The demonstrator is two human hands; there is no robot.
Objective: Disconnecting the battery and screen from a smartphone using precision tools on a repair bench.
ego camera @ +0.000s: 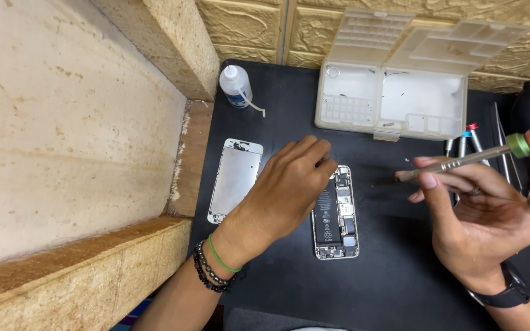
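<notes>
Rough sandstone-textured walls hem the smooth black mat (394, 276) along the frame's left and top, leaving bare mat at lower centre. Beside the detached screen panel (234, 179), my left hand (289, 187) curls loosely, fingertips touching the opened phone (337, 214) at centre, its top edge. At right, my right hand (480, 205) pinches a slim metal screwdriver (461, 158), green-capped, above the mat.

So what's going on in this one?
A person sits over an opened phone lying on a black mat, its battery and boards exposed. The left hand rests on the phone's upper end. The right hand holds a small screwdriver off to the side, above the mat. The detached screen panel lies left of the phone, with a squeeze bottle and an open parts box behind.
</notes>
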